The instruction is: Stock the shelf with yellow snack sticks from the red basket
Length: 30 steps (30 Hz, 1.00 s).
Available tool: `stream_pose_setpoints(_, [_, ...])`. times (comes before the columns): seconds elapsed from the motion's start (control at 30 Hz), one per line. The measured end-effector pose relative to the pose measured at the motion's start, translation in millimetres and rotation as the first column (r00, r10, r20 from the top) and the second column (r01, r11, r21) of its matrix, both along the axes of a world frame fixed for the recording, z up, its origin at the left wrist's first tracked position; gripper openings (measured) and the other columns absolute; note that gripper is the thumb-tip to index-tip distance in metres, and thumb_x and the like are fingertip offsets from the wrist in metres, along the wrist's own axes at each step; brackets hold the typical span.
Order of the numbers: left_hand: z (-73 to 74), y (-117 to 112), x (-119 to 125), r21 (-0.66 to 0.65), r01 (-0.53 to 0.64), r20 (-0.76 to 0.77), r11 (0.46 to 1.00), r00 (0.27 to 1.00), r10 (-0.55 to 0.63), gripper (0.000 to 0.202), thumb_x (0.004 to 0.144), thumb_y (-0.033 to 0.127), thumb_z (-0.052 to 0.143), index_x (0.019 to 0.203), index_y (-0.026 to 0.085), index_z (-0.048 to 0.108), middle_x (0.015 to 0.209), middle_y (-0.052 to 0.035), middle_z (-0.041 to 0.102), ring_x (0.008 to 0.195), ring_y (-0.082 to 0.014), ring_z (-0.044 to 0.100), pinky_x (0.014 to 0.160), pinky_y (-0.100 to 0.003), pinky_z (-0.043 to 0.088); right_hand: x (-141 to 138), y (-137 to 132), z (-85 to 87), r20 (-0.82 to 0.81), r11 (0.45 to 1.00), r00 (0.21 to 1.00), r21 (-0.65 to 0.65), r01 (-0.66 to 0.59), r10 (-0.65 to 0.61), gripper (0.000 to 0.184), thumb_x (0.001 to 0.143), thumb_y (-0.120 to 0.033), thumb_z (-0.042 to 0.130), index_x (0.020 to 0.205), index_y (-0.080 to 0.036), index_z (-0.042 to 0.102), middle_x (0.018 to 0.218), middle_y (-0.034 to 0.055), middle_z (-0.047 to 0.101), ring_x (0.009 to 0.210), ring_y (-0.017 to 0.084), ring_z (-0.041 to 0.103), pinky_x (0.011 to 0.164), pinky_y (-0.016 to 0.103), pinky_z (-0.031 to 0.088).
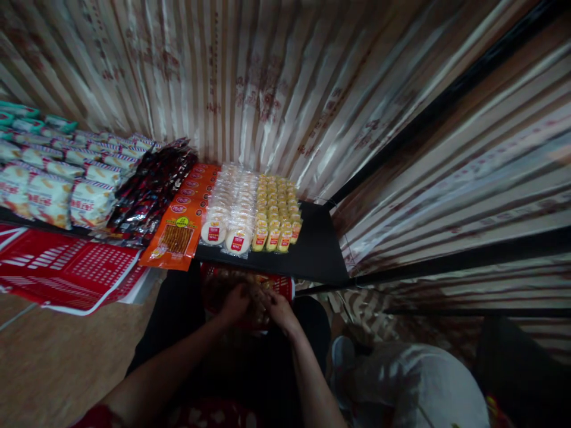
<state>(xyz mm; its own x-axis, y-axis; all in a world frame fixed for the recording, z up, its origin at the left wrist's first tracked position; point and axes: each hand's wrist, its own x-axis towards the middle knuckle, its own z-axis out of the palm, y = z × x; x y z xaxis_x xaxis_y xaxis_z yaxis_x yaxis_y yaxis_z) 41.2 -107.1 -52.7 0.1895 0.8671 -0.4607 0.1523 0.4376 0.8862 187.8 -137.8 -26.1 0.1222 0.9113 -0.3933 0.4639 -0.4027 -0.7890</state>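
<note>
Left hand [236, 302] and right hand [280, 309], fingers curled, are resting over dim brown contents [257, 295] in a red basket [288, 286], below the front edge of the black surface [316, 246]; grip: cannot tell.

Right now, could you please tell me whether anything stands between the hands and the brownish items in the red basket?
Nothing visible does: the left hand and right hand are both at the brownish items in the red basket. The black shelf lies just beyond the hands, not between; the dimness hides finer contact.
</note>
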Motion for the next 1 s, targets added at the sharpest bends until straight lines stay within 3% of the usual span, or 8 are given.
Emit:
stream_pose_setpoints(0.1, [12.8,-2,-2,0.005,-0.043,0.028,0.999,0.999,0.042,0.03,0.067,0.007,0.053,0.095,0.016,0.059,0.097,-0.0065,0.067,0.093,-0.018,0.061,0.085,-0.029,0.045,0,-3,13.0,-0.176,0.998,0.982,-0.03,0.059,-0.063,0.044,0.069,-0.048,0.056,0.098,-0.015,0.061,0.081,0.004,0.068,0.076,0.017,0.062,0.069,0.029,0.047])
stream_pose_setpoints(0.2, [25.4,-3,-4,-0.009,-0.075,0.04,0.997,0.996,0.075,0.028,0.068,0.006,0.051,0.094,0.016,0.058,0.093,-0.0053,0.067,0.087,-0.0164,0.061,0.08,-0.028,0.046,-3,-6,23.7,-0.228,0.997,0.971,-0.01,0.074,-0.074,0.045,0.067,-0.05,0.059,0.097,-0.016,0.061,0.08,0.0031,0.067,0.073,0.016,0.062,0.067,0.028,0.048])
stream_pose_setpoints(0.4, [45.6,-1,-3,-0.143,-0.075,0.159,0.987,0.982,0.098,0.019,0.071,0.017,0.054,0.09,0.015,0.056,0.083,-0.0036,0.065,0.072,-0.0153,0.061,0.06,-0.025,0.048,-9,-7,46.7,0.02,0.979,0.999,0.203,-0.029,0.025,0.024,0.074,-0.035,0.055,0.094,-0.023,0.061,0.082,-0.0004,0.066,0.075,0.015,0.061,0.071,0.027,0.048])
stream_pose_setpoints(0.57, [58.2,0,-1,-0.161,-0.138,0.359,0.977,0.914,0.188,0.027,0.063,0.036,0.065,0.08,0.016,0.055,0.077,-0.0016,0.064,0.072,-0.0159,0.061,0.063,-0.026,0.048,-13,-8,64.4,0.267,0.92,0.962,0.356,-0.161,0.065,0.026,0.074,-0.019,0.052,0.097,-0.025,0.06,0.093,0.0008,0.063,0.088,0.015,0.058,0.081,0.028,0.045])
stream_pose_setpoints(0.8, [71.5,5,2,-0.083,-0.25,0.368,0.965,0.892,0.263,0.038,0.055,0.045,0.071,0.072,0.017,0.052,0.063,0.0022,0.061,0.063,-0.0136,0.06,0.065,-0.027,0.047,-22,-16,63.3,0.455,0.852,0.89,0.454,-0.261,0.03,0.032,0.076,-0.013,0.048,0.104,-0.026,0.058,0.11,0.0056,0.057,0.103,0.019,0.052,0.09,0.034,0.042])
stream_pose_setpoints(1.0, [75.2,10,-1,-0.067,-0.236,0.417,0.97,0.876,0.242,0.038,0.055,0.04,0.07,0.08,0.016,0.055,0.07,0.0004,0.064,0.067,-0.0138,0.061,0.065,-0.027,0.047,-22,-18,62.4,0.442,0.829,0.897,0.496,-0.261,0.018,0.028,0.076,-0.02,0.053,0.103,-0.025,0.058,0.114,0.0064,0.057,0.106,0.02,0.052,0.09,0.036,0.043])
